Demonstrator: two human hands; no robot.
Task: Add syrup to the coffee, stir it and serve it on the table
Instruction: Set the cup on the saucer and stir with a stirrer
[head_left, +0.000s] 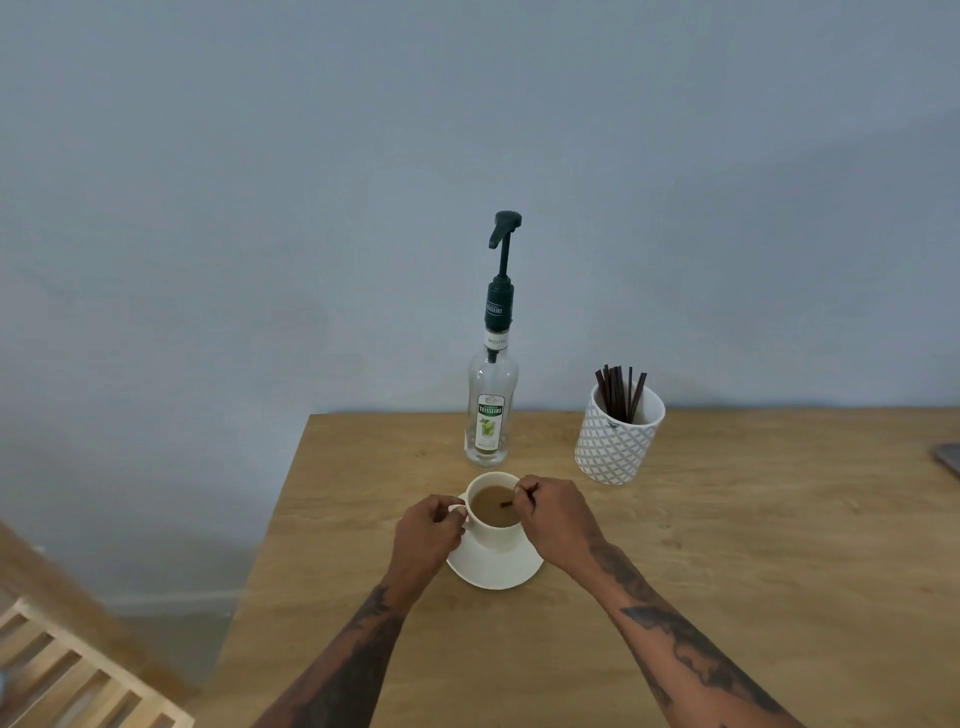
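A white cup (494, 535) of milky coffee (491, 503) stands on a white saucer (498, 569) near the table's left part. My left hand (428, 530) pinches the cup's handle. My right hand (553, 519) holds a thin dark stirrer (511, 501) whose lower end dips into the coffee. Just behind the cup stands a clear syrup bottle (491, 410) with a green label and a dark green pump (505, 228), its spout pointing left.
A white patterned pot (615, 447) with several dark stirrers stands to the right of the bottle. The wooden table (727, 571) ends at its left edge close to the cup. A slatted wooden piece (72, 675) lies at the lower left, a grey object (948, 460) at the right edge.
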